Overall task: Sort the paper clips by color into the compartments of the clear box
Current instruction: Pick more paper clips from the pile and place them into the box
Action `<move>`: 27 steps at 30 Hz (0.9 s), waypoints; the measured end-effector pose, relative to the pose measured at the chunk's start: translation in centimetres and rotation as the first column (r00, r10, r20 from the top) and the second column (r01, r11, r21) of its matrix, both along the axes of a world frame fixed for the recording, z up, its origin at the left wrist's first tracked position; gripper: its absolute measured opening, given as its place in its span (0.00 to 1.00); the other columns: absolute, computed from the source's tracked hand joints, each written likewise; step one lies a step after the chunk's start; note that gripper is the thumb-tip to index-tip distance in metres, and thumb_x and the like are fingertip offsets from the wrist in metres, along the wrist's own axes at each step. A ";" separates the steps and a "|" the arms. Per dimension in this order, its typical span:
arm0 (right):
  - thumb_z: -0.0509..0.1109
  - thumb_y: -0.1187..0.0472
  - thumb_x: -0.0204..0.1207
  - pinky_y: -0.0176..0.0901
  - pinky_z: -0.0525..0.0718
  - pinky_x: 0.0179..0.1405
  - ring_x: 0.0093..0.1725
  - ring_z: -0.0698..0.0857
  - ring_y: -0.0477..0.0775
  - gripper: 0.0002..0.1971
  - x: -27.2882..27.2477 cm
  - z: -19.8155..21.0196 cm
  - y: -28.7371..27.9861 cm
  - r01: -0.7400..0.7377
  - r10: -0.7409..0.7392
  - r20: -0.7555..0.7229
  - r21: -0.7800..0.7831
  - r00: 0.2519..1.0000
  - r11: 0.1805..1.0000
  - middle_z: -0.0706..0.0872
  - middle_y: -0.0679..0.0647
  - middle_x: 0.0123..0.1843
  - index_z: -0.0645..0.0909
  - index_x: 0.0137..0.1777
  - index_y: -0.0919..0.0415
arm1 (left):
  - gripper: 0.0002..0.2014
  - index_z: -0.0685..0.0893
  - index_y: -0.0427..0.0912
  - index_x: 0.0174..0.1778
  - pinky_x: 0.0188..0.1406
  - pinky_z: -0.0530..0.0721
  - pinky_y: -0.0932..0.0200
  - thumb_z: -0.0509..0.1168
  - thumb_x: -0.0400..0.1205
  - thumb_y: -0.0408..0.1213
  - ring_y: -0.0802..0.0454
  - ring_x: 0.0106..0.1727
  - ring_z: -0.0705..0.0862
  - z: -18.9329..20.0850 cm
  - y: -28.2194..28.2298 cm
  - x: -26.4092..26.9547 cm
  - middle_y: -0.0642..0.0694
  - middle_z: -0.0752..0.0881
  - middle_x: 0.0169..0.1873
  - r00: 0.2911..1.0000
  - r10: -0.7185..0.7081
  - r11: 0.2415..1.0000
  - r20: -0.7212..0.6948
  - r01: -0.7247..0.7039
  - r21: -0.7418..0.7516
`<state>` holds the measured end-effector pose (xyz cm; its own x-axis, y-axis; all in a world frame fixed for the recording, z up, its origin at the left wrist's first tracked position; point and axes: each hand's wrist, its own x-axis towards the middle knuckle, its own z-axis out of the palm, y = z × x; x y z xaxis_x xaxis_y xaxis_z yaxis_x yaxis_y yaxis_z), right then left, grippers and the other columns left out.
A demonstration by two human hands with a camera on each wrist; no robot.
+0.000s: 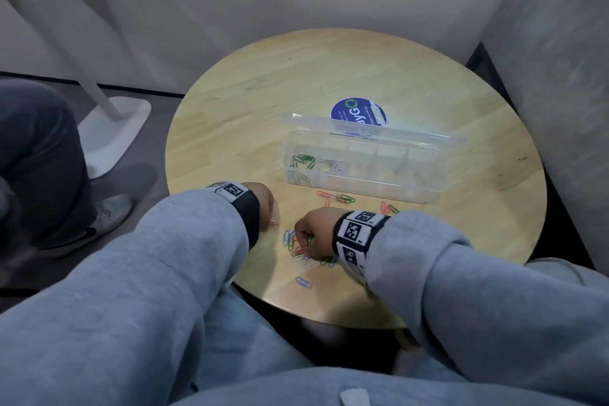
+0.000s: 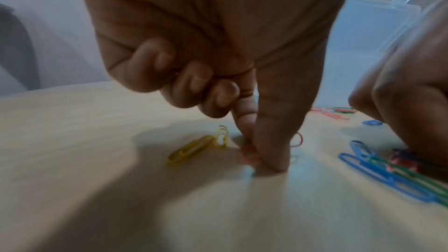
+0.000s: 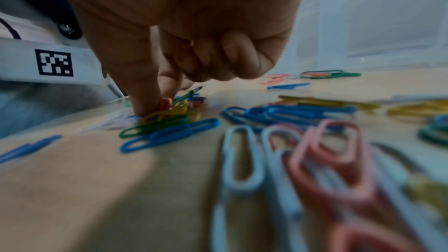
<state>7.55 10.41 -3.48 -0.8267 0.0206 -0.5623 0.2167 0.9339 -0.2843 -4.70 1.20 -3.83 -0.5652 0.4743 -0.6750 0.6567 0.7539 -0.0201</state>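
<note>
The clear box (image 1: 425,189) lies open on the round table, with green clips (image 1: 303,161) in its leftmost compartment and white clips (image 1: 333,165) in the one beside it. My left hand (image 2: 257,160) pinches a red clip (image 2: 248,155) flat on the table between thumb and index finger, the other fingers curled. Two yellow clips (image 2: 196,148) lie just left of it. My right hand (image 3: 155,106) pinches into the mixed pile (image 3: 169,120) with thumb and index finger. A green clip (image 3: 189,94) tilts up at its fingertips.
More loose clips lie near the box's front wall (image 1: 336,197) and at the right (image 1: 389,208). One blue clip (image 1: 304,282) sits near the table's front edge. A blue round sticker (image 1: 357,110) shows behind the box lid. Someone's leg and shoe (image 1: 108,214) are at the left.
</note>
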 end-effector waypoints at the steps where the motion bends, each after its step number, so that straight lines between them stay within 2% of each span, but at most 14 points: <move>1: 0.67 0.62 0.72 0.41 0.78 0.41 0.44 0.80 0.56 0.05 0.1 -0.1 0.1 0.011 -0.011 -0.005 0.005 1.000 1.000 0.83 0.52 0.44 0.82 0.47 0.55 | 0.11 0.78 0.47 0.29 0.41 0.74 0.63 0.73 0.71 0.45 0.48 0.39 0.77 0.0 0.0 0.0 0.49 0.83 0.38 1.000 0.015 1.000 0.015 -0.015 0.007; 4: 0.66 0.60 0.74 0.41 0.80 0.46 0.48 0.83 0.55 0.09 0.4 0.1 1.1 0.073 -0.073 -0.016 0.004 0.997 0.997 0.87 0.53 0.48 0.85 0.51 0.57 | 0.09 0.78 0.48 0.31 0.41 0.73 0.62 0.72 0.72 0.43 0.49 0.41 0.77 0.1 -0.1 0.4 0.49 0.82 0.38 0.998 0.035 0.999 0.061 -0.036 0.029; 7: 0.71 0.57 0.72 0.36 0.79 0.40 0.39 0.81 0.48 0.06 0.9 0.5 2.5 0.250 -0.252 -0.011 -0.108 0.968 0.962 0.83 0.45 0.35 0.87 0.46 0.54 | 0.11 0.77 0.47 0.30 0.39 0.72 0.64 0.69 0.74 0.45 0.50 0.39 0.76 0.5 -0.5 1.0 0.50 0.80 0.32 0.996 0.059 0.989 0.065 -0.067 0.135; 8: 0.73 0.57 0.71 0.36 0.81 0.37 0.36 0.81 0.47 0.02 1.2 0.6 3.0 0.343 -0.350 -0.007 -0.179 0.937 0.922 0.83 0.43 0.32 0.87 0.41 0.51 | 0.13 0.76 0.46 0.28 0.36 0.73 0.66 0.69 0.75 0.45 0.51 0.36 0.76 0.9 -0.5 1.2 0.51 0.78 0.28 0.994 0.080 0.980 0.077 -0.092 0.174; 10: 0.74 0.58 0.71 0.33 0.83 0.31 0.31 0.83 0.44 0.06 1.7 0.7 4.0 0.493 -0.515 0.015 -0.316 0.857 0.811 0.84 0.45 0.31 0.83 0.33 0.51 | 0.13 0.76 0.47 0.25 0.27 0.73 0.68 0.71 0.74 0.41 0.54 0.29 0.75 1.6 -0.5 1.0 0.53 0.77 0.24 0.973 0.143 0.953 0.180 -0.184 0.239; 11: 0.73 0.61 0.72 0.31 0.80 0.25 0.27 0.82 0.43 0.09 1.9 0.7 4.4 0.554 -0.581 0.056 -0.389 0.812 0.736 0.83 0.47 0.29 0.81 0.32 0.51 | 0.14 0.76 0.47 0.25 0.25 0.72 0.66 0.72 0.74 0.38 0.55 0.27 0.73 1.9 -0.4 0.8 0.52 0.77 0.23 0.947 0.175 0.932 0.269 -0.247 0.264; 13: 0.69 0.66 0.76 0.33 0.72 0.19 0.22 0.76 0.47 0.11 2.3 0.8 5.0 0.628 -0.661 0.163 -0.537 0.733 0.564 0.78 0.53 0.27 0.77 0.33 0.56 | 0.17 0.75 0.46 0.21 0.25 0.66 0.64 0.72 0.74 0.32 0.52 0.23 0.69 2.4 -0.3 0.5 0.47 0.77 0.21 0.855 0.209 0.861 0.474 -0.391 0.325; 15: 0.64 0.72 0.77 0.34 0.67 0.16 0.20 0.73 0.48 0.12 2.7 1.0 5.4 0.653 -0.702 0.264 -0.662 0.662 0.367 0.77 0.57 0.26 0.73 0.34 0.60 | 0.20 0.74 0.42 0.20 0.22 0.67 0.65 0.69 0.76 0.25 0.52 0.19 0.69 2.6 -0.3 0.4 0.45 0.76 0.18 0.742 0.221 0.750 0.633 -0.544 0.376; 17: 0.59 0.76 0.78 0.30 0.66 0.12 0.15 0.74 0.44 0.14 3.0 1.2 5.7 0.638 -0.734 0.329 -0.749 0.594 0.180 0.80 0.54 0.21 0.72 0.33 0.62 | 0.17 0.73 0.40 0.26 0.17 0.71 0.68 0.65 0.77 0.20 0.57 0.17 0.72 3.0 -0.4 0.6 0.48 0.78 0.16 0.629 0.230 0.623 0.742 -0.681 0.385; 19: 0.55 0.78 0.78 0.30 0.67 0.12 0.14 0.74 0.43 0.15 3.4 1.4 6.1 0.590 -0.752 0.367 -0.807 0.548 0.036 0.81 0.50 0.18 0.72 0.33 0.63 | 0.14 0.76 0.41 0.35 0.18 0.72 0.70 0.61 0.78 0.17 0.58 0.18 0.75 3.6 -0.4 0.9 0.48 0.79 0.17 0.497 0.223 0.498 0.839 -0.798 0.340; 21: 0.51 0.78 0.79 0.29 0.69 0.13 0.15 0.76 0.43 0.16 3.7 1.7 6.4 0.540 -0.754 0.401 -0.838 0.520 -0.073 0.80 0.51 0.19 0.73 0.35 0.64 | 0.15 0.79 0.43 0.45 0.18 0.75 0.71 0.58 0.80 0.17 0.58 0.19 0.77 3.8 -0.4 0.9 0.47 0.80 0.21 0.396 0.207 0.411 0.895 -0.865 0.288; 23: 0.49 0.77 0.77 0.29 0.71 0.14 0.16 0.77 0.44 0.16 4.0 1.7 6.7 0.507 -0.749 0.442 -0.846 0.494 -0.165 0.81 0.51 0.20 0.73 0.35 0.64 | 0.15 0.81 0.44 0.49 0.18 0.78 0.71 0.55 0.82 0.20 0.59 0.19 0.79 4.1 -0.3 1.0 0.47 0.79 0.23 0.320 0.199 0.363 0.926 -0.902 0.233; 25: 0.48 0.76 0.76 0.29 0.72 0.15 0.17 0.77 0.45 0.16 4.3 1.8 6.7 0.496 -0.742 0.475 -0.840 0.473 -0.221 0.82 0.52 0.21 0.73 0.34 0.63 | 0.14 0.82 0.41 0.47 0.18 0.78 0.72 0.53 0.82 0.23 0.60 0.19 0.79 4.1 -0.2 1.2 0.47 0.77 0.24 0.264 0.211 0.319 0.941 -0.929 0.189; 27: 0.50 0.74 0.77 0.29 0.73 0.15 0.18 0.77 0.45 0.15 4.5 1.8 6.6 0.498 -0.744 0.484 -0.835 0.461 -0.234 0.82 0.53 0.21 0.74 0.35 0.64 | 0.12 0.81 0.40 0.42 0.16 0.77 0.73 0.53 0.82 0.25 0.61 0.17 0.78 4.0 -0.1 1.4 0.47 0.74 0.27 0.224 0.235 0.268 0.946 -0.950 0.159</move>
<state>12.04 17.00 -1.70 -0.7835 0.2584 -0.5651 0.3565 -0.5580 -0.7494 -3.27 1.14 0.21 -0.4317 0.6251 -0.6503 -0.5650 0.3745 0.7352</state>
